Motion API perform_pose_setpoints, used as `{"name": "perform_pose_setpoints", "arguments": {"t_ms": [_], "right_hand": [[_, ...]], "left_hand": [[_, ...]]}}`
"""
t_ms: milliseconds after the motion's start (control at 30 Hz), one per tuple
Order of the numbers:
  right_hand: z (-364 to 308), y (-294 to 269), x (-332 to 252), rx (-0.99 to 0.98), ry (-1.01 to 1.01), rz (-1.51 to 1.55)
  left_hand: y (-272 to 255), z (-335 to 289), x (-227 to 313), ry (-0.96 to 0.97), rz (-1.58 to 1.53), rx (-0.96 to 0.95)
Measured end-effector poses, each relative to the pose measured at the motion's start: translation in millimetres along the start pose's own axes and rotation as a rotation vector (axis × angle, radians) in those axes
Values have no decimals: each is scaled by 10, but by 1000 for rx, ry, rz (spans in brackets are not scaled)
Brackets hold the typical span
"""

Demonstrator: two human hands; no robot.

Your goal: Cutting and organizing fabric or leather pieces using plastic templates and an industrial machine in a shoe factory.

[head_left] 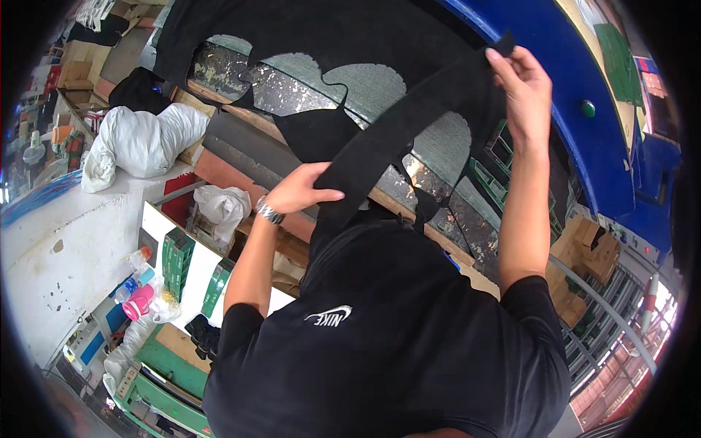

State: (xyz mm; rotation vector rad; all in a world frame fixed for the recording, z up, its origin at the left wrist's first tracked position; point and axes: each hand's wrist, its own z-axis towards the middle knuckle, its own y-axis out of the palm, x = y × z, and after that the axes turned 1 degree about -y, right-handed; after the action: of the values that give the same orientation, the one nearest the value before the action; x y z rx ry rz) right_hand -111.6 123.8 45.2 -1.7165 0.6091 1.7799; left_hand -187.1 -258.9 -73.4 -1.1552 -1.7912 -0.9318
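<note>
A long strip of black sheet material (412, 109) stretches diagonally between my two hands, above the work surface. My right hand (524, 87), raised at the far right, pinches its upper end between thumb and fingers. At the lower end, near my body, my left hand (301, 191) is closed on the strip, with the thumb on top and the fingers partly hidden behind it. Beneath lies a larger black sheet (350, 33) with rounded openings cut out of it. Through these openings a worn grey-green board (369, 84) shows.
A blue machine body (544, 80) with a green button (588, 109) rises at the far right. White sacks (146, 142) lie at the left. Green frames (175, 259) and a pink container (139, 301) stand lower left. Cardboard boxes (584, 255) sit beside a rail at right.
</note>
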Motion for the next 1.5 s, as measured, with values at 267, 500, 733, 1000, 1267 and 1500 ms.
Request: {"name": "perform_pose_setpoints", "arguments": {"t_ms": [267, 500, 733, 1000, 1267, 1500], "right_hand": [[614, 76, 1416, -186, 252, -161], [-44, -961, 1247, -180, -271, -831], [-1235, -2809, 1028, -223, 77, -1213], [-1304, -3128, 1107, -352, 85, -968], [-1385, -3537, 645, -234, -57, -816], [-1383, -3661, 513, -187, -111, -737]], "left_hand": [[13, -320, -270, -240, -248, 307], [-20, -483, -282, -436, 422, 736], [369, 673, 481, -75, 279, 441], [1422, 2741, 759, 230, 604, 79], [2231, 3460, 719, 266, 1258, 296], [2300, 3569, 805, 80, 1274, 312]]}}
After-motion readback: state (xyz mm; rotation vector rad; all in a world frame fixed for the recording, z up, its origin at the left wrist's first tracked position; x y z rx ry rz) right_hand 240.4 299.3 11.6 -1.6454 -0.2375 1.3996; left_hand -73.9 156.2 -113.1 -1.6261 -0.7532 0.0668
